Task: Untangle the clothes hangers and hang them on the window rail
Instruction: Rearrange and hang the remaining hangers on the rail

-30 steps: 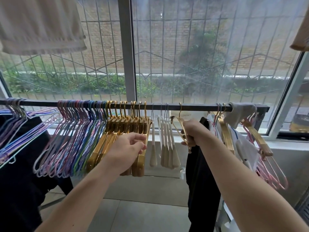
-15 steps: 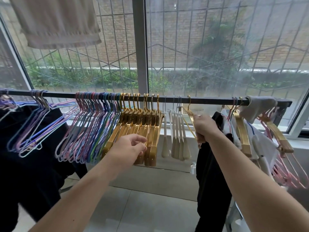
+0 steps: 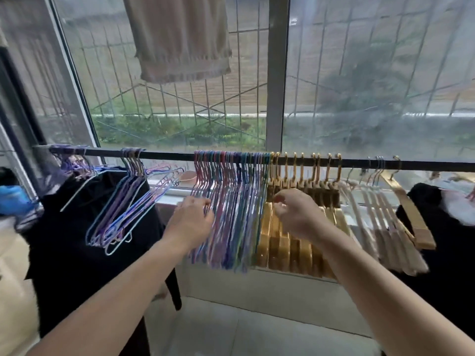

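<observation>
Your left hand (image 3: pixel 191 220) sits at the left edge of the wire hangers (image 3: pixel 231 209), its fingertips in among the outermost pink ones; the blur hides whether those fingers pinch a wire or only touch it, so you cannot tell the grip. Your right hand (image 3: pixel 295 214) hangs in front of the gold hangers (image 3: pixel 290 242), near where they meet the wire ones, with the fingers loosely curled and, as far as you can see, nothing between them. All of these hang by their hooks from the rail (image 3: pixel 167 155), a dark bar running across the window (image 3: pixel 180 111). The wire hangers are packed tight in the middle of the rail, the gold hangers are just to their right, and the pale hangers (image 3: pixel 380 227) come next, slanting to the right. One more gold hanger (image 3: pixel 411 222) hangs alone beyond those. Farther left on the rail a loose purple bunch (image 3: pixel 123 204) of wire hangers tilts out over a black garment (image 3: pixel 84 240), apart from the main pack. A second black garment (image 3: pixel 442 265) hangs at the far right. A beige cloth (image 3: pixel 180 39) hangs above, in front of the glass.
</observation>
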{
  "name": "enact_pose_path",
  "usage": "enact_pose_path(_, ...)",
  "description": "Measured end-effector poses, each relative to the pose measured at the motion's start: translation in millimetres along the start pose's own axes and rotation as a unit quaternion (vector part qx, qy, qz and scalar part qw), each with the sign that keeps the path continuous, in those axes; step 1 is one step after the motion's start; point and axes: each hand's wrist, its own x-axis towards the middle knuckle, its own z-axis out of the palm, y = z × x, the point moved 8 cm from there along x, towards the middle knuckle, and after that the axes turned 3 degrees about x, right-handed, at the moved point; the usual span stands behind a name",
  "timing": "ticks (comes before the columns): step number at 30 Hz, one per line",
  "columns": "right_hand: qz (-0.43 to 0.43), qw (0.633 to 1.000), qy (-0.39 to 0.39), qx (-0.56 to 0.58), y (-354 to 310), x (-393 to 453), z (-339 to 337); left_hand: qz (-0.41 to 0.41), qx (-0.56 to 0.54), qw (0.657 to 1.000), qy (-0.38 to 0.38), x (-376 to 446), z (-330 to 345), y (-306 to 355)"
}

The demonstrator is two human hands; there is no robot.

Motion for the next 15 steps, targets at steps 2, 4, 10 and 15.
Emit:
enact_pose_path(2, 0.029, 0.999, -0.018, -0.003, -21, 19, 43, -0.023, -0.003, 1.000, -0.014, 39, 1, -38)
enact_pose_path(4, 0.066, 0.997, -0.033, -0.014, -38, 35, 82, -0.050, -0.058, 0.996, -0.038, 74, 6, -68)
enact_pose_path(10, 0.223, 0.973, 0.039, -0.050, -27, 50, 103, -0.142, -0.334, 0.916, -0.169, 118, 34, -86)
enact_pose_path(15, 0.238, 0.970, 0.042, -0.033, -34, 66, 112, -0.187, -0.509, 0.826, -0.155, 141, 45, -103)
